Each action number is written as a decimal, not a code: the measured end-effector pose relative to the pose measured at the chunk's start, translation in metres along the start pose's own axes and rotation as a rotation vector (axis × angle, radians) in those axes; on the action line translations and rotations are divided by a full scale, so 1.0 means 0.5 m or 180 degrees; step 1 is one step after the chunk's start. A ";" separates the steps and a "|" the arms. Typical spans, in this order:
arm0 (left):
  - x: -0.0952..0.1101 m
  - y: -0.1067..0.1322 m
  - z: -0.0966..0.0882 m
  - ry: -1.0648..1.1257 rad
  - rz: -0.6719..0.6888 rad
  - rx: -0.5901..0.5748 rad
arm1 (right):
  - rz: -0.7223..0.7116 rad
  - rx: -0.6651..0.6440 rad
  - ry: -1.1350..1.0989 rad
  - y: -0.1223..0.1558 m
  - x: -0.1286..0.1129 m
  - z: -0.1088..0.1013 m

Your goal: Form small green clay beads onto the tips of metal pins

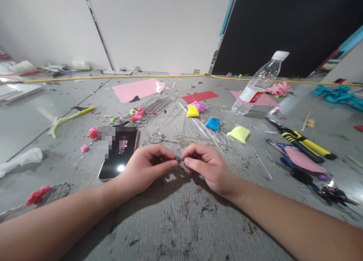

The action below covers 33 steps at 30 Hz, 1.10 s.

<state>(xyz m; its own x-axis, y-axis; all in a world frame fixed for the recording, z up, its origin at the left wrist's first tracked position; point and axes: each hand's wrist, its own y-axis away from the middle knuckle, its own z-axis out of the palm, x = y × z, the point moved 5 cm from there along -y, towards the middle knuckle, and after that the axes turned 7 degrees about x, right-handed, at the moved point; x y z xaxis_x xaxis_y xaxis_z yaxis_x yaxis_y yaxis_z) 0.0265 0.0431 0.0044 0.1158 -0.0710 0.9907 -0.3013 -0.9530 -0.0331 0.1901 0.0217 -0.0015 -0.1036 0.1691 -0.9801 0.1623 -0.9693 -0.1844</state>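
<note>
Head view: left hand [147, 163] pinching some tiny green bit [178, 158], hard to make out; right hand [209, 164] curled alongside, can't tell if it's gripping anything; phone [120, 158] partly pixelated

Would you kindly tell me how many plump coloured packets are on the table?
4: a yellow packet overlapping a purple packet, a blue packet nearer and to their right, and a pale yellow packet right of the blue one. Others may be hidden.

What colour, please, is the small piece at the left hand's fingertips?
The small piece is green, as the head view shows.
</note>
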 end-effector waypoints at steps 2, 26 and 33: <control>0.001 0.000 0.000 0.0021 -0.0028 -0.0007 | -0.0034 -0.0006 0.0014 0.000 -0.001 0.001; 0.008 0.003 -0.003 0.0027 0.0169 -0.0024 | 0.0297 -0.0311 -0.0447 -0.012 0.014 0.003; 0.002 0.005 -0.004 -0.0007 0.0186 -0.0072 | 0.0410 -0.0425 -0.0542 -0.012 0.018 0.006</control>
<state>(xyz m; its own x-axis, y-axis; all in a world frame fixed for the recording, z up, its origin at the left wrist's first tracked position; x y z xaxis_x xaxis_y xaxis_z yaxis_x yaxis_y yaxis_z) 0.0240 0.0414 0.0056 0.0996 -0.1272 0.9869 -0.3289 -0.9402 -0.0880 0.1854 0.0286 -0.0088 -0.2357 0.0021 -0.9718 0.3120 -0.9469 -0.0778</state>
